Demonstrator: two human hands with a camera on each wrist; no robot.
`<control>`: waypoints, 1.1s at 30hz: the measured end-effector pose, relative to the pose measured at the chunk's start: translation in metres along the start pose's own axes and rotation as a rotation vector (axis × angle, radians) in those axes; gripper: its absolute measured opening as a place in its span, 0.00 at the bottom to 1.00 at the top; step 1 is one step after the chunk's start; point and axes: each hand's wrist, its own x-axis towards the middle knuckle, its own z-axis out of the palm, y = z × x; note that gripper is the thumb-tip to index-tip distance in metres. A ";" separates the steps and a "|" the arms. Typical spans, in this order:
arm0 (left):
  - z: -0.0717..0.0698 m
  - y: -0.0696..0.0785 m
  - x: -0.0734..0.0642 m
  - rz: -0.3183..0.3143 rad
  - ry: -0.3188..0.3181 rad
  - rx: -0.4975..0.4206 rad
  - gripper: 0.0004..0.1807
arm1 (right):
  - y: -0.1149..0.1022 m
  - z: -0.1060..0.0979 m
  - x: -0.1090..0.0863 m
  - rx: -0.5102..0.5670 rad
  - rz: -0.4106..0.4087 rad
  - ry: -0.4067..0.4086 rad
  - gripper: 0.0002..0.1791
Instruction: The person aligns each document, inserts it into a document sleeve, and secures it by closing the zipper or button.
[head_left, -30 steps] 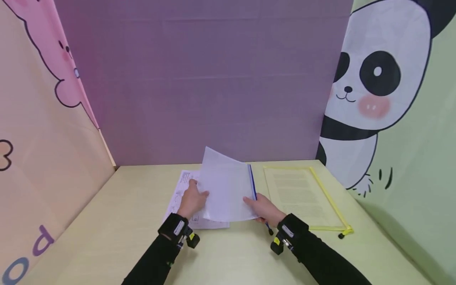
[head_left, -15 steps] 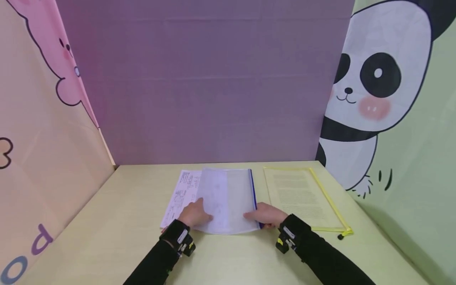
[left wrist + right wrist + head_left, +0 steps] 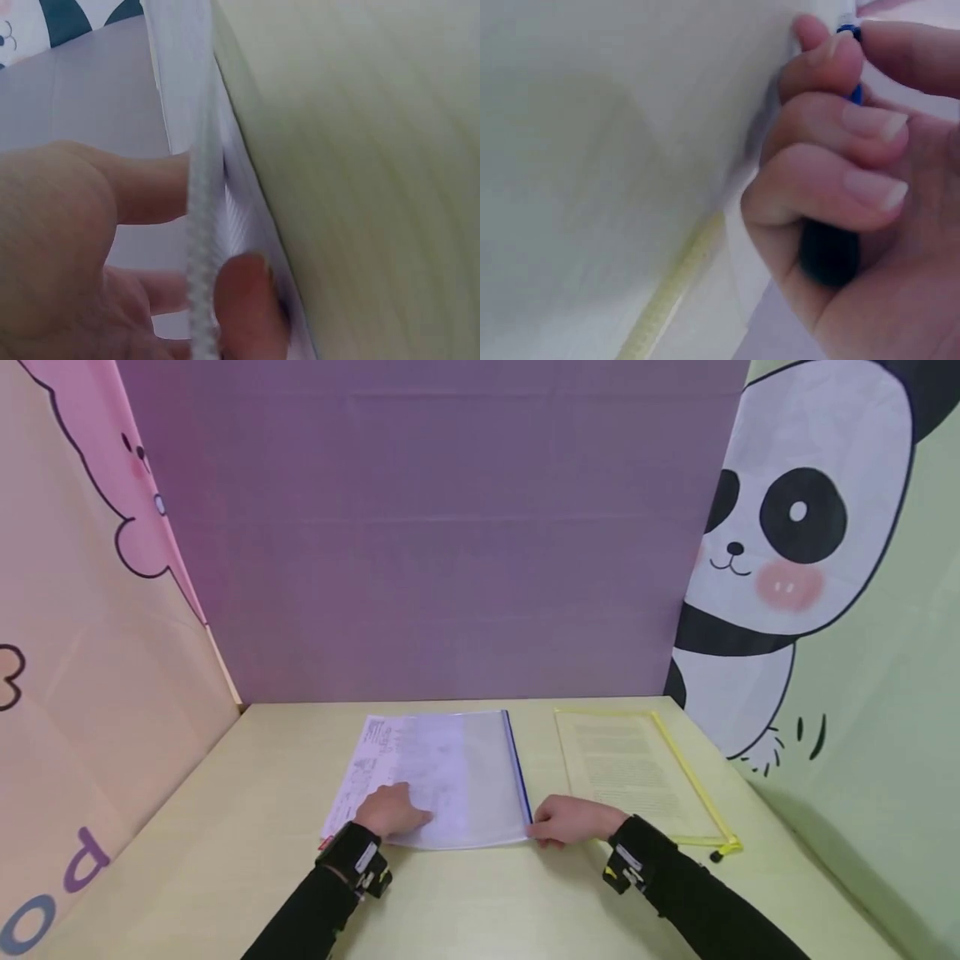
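A clear zip pouch with a blue zipper edge (image 3: 516, 768) lies flat on the table. Through its left part shows a white printed sheet (image 3: 371, 760), which sticks out beyond the pouch on the left. My left hand (image 3: 392, 810) holds the near edge at the left; in the left wrist view the pouch's textured edge strip (image 3: 202, 217) runs between its fingers. At the near right corner my right hand (image 3: 573, 820) grips the end of the blue zipper, fingers curled. A dark zipper end (image 3: 829, 253) lies in that palm in the right wrist view.
To the right lies a yellow-edged zip pouch (image 3: 637, 768) with a printed page inside and a black-tipped zipper end (image 3: 717, 856). A small red piece (image 3: 325, 842) shows at the sheet's near left corner. A purple backdrop (image 3: 450, 543) rises behind the table.
The clear pouch has come down from raised and tilted to flat on the table, then slid left over the printed sheet. Both hands moved nearer; the right shifted to the zipper's near end.
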 end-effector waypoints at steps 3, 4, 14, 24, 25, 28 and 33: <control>-0.004 -0.004 -0.001 -0.007 -0.008 0.002 0.42 | -0.003 0.004 -0.002 -0.056 -0.049 0.005 0.15; -0.006 -0.005 -0.001 -0.009 -0.008 0.002 0.42 | -0.005 0.006 -0.004 -0.088 -0.064 0.012 0.14; 0.001 0.012 -0.012 0.050 0.190 0.196 0.30 | -0.016 0.026 -0.008 -0.440 -0.086 0.073 0.14; 0.013 0.062 -0.041 0.210 -0.043 0.176 0.41 | -0.039 0.040 -0.005 -0.526 -0.178 0.056 0.14; 0.012 0.064 -0.041 0.204 -0.067 0.177 0.43 | -0.041 0.041 -0.005 -0.541 -0.187 0.057 0.13; 0.010 0.065 -0.041 0.212 -0.110 0.194 0.47 | -0.046 0.044 -0.004 -0.560 -0.202 0.052 0.09; 0.007 0.060 -0.034 0.238 -0.165 0.220 0.50 | -0.056 0.049 0.002 -0.571 -0.212 0.036 0.05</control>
